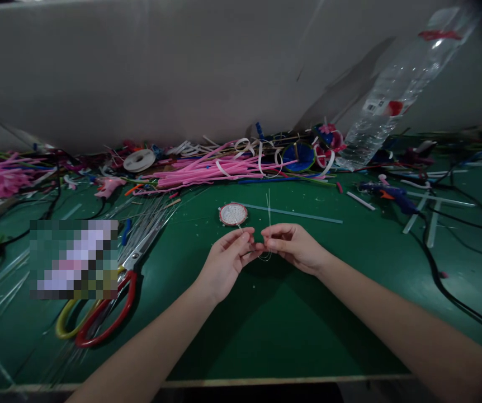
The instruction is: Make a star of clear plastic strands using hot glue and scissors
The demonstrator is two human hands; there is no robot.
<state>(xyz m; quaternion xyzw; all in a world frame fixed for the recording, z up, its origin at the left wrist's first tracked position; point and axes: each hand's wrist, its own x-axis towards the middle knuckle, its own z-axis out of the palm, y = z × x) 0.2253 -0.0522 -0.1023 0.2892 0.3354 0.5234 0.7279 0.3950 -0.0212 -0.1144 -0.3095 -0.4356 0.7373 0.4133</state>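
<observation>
My left hand (pixel 225 261) and my right hand (pixel 293 244) meet fingertip to fingertip over the green table (pixel 266 319). Both pinch a thin clear thread (pixel 268 215) that loops below the fingers and sticks up above them. One strand runs back to a small round white spool with a red rim (pixel 233 214), which lies on the table just beyond my left hand.
Red- and yellow-handled scissors (pixel 107 313) lie at the left. Pink strips (pixel 220 168), a white tape roll (pixel 139 160) and blue discs crowd the back. A clear plastic bottle (pixel 396 89) leans at the right, near a blue glue gun (pixel 392 195) and black cables.
</observation>
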